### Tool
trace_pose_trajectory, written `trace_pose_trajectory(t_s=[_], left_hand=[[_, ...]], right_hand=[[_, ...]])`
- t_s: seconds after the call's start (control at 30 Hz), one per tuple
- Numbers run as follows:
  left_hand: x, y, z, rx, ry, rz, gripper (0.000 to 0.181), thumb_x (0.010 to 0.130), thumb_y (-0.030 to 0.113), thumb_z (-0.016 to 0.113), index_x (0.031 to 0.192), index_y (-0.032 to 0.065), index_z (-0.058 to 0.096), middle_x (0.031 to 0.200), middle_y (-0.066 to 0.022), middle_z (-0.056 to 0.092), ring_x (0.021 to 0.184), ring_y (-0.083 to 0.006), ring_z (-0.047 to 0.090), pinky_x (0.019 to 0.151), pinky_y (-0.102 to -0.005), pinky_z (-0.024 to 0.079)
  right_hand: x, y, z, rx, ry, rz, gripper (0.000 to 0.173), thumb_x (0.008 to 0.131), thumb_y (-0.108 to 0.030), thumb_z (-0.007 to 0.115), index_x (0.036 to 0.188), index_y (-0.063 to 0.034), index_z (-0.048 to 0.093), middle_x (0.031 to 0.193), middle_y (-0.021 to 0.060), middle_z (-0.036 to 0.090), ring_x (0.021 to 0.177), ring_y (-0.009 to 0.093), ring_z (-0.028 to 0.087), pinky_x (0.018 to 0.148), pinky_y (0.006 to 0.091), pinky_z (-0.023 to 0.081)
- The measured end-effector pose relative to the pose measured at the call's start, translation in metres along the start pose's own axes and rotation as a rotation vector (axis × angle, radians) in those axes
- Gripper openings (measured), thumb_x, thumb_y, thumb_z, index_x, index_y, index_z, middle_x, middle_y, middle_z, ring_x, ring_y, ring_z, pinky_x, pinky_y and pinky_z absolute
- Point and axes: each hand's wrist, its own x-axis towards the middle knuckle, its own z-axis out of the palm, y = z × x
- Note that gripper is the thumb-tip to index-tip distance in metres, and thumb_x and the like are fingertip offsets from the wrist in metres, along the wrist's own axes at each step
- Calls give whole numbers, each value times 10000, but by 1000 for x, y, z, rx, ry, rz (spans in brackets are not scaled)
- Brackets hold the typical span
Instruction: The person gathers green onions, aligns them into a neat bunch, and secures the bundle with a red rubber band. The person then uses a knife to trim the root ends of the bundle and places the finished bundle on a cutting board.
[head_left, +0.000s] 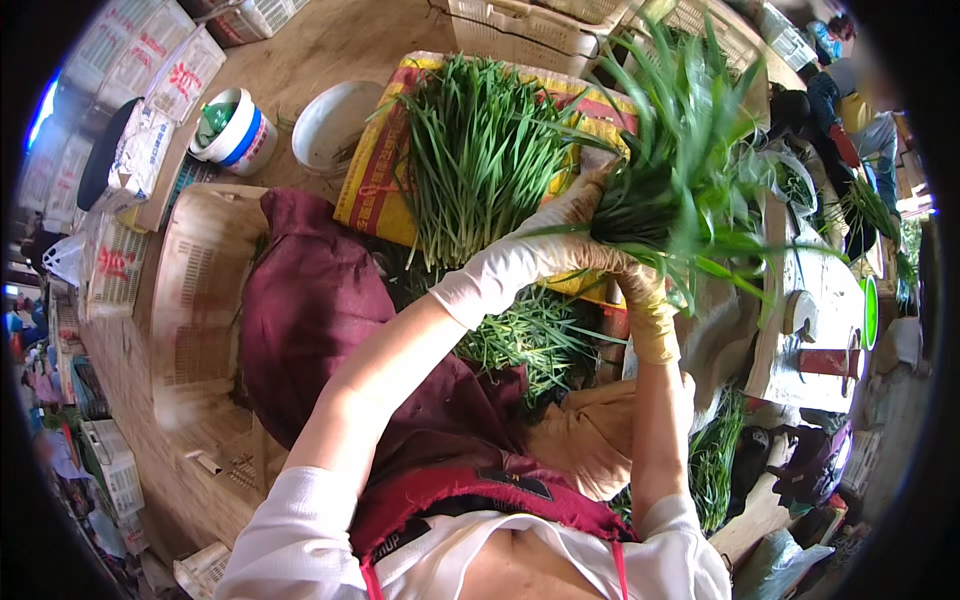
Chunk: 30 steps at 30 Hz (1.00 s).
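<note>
My left hand (562, 217), in a soiled pale glove, grips a bundle of long green leafy stalks (675, 180) that look like garlic chives. My right hand (645, 292), in a yellowish stained glove, is closed on the lower side of the same bundle. Blurred leaf tips fan out up and to the right. Left of the bundle, a thick pile of the same green stalks (480, 157) lies on a yellow and red printed sack (375, 176), pale stem ends towards me. Loose green leaves (525, 345) lie below, between the sack and my maroon apron (322, 300).
A white tub (330, 124) and a white bucket with a blue band (247, 146) stand at the upper left. Plastic crates (525, 34) line the far side, and another crate (199, 300) is at my left. Several people work at the upper right, one with a red glove (844, 146).
</note>
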Motion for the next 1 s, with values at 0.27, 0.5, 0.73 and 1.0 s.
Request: trace_pose_trajectory(t_s=[0.27,0.5,0.73,1.0], left_hand=[[-15,65,28,-687,173,-39,783,794,295,764,1424,70,358,1240,-125,596,1192,-293,542,1061,-479,373],[-60,65,-40,496,402,49,422,694,234,878,1030,74,681,1010,-21,695,912,-145,637,870,-312,499],[-152,91,-18,113,1013,258,263,699,2,792,952,5,721,931,-92,717,794,-160,683,812,-273,536],[-273,90,-141,-286,1255,471,547,821,-80,678,1311,48,472,1080,-263,641,934,-364,682,833,-471,583]], right_hand=[[15,-6,1,-122,-5,-3,392,882,-116,619,1269,-76,568,1197,62,637,1047,211,615,931,329,486],[56,11,89,-548,-470,-38,329,923,-161,567,1241,-78,587,1180,62,652,1026,216,623,909,314,488],[-14,-31,176,-362,-646,151,847,646,-260,875,1343,1,470,1137,181,663,1080,258,617,933,345,486],[-77,46,180,-570,-478,229,899,707,-249,823,1457,-135,341,1275,138,530,1179,273,521,1003,362,418]])
